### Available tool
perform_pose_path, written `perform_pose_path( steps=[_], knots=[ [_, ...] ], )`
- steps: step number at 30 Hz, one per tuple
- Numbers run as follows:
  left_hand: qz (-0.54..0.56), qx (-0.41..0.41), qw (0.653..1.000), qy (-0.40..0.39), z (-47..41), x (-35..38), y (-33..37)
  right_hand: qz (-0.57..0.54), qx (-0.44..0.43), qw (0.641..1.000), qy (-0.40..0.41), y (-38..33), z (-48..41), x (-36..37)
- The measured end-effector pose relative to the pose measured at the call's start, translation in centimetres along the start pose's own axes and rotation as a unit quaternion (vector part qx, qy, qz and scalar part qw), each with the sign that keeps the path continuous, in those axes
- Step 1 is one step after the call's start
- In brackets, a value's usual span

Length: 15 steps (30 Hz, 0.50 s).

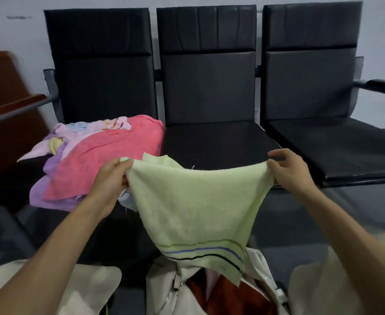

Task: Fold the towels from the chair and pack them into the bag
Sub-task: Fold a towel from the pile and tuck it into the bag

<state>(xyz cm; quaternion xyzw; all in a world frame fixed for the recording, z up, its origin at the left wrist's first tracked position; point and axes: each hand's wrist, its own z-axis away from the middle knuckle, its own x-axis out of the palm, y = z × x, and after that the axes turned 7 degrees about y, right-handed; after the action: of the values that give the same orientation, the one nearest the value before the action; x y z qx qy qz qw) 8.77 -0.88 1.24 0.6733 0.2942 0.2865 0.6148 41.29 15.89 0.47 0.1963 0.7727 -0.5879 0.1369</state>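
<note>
A pile of towels (100,160) covered the seat of the left chair (100,64) and spilled over its front edge, blocking that side. The middle seat (218,142) and right seat (346,146) showed bare cushion. The green towel (193,205), stretched between the left hand (109,180) and right hand (289,169), hung across the mouth of the bag (164,296). The left armrest (16,108) and right armrest (382,85) barred the outer ends.

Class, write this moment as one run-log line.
left hand: pinches green towel corner | right hand: pinches opposite corner | towel pile: left chair | bag: beneath towel
</note>
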Motion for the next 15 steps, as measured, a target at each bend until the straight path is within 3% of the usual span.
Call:
perform_pose_path(
  steps=[3,6,9,15],
  knots=[
    [-0.009,0.001,1.0,0.024,-0.8,-0.1,-0.6,-0.078,0.068,0.994,-0.038,0.0,-0.3,0.2],
    [-0.019,0.008,0.997,0.074,-1.4,-0.3,-1.1,-0.235,0.147,0.957,-0.08,-0.8,-0.3,-0.4],
    [-0.026,0.037,0.997,0.067,-1.4,-0.5,-1.1,-0.325,0.15,0.93,-0.078,-1.2,-0.2,-1.2],
    [-0.108,0.104,0.989,-0.018,-0.7,-0.8,-0.8,-0.202,0.064,0.976,-0.04,-0.7,0.6,-1.6]
  ],
)
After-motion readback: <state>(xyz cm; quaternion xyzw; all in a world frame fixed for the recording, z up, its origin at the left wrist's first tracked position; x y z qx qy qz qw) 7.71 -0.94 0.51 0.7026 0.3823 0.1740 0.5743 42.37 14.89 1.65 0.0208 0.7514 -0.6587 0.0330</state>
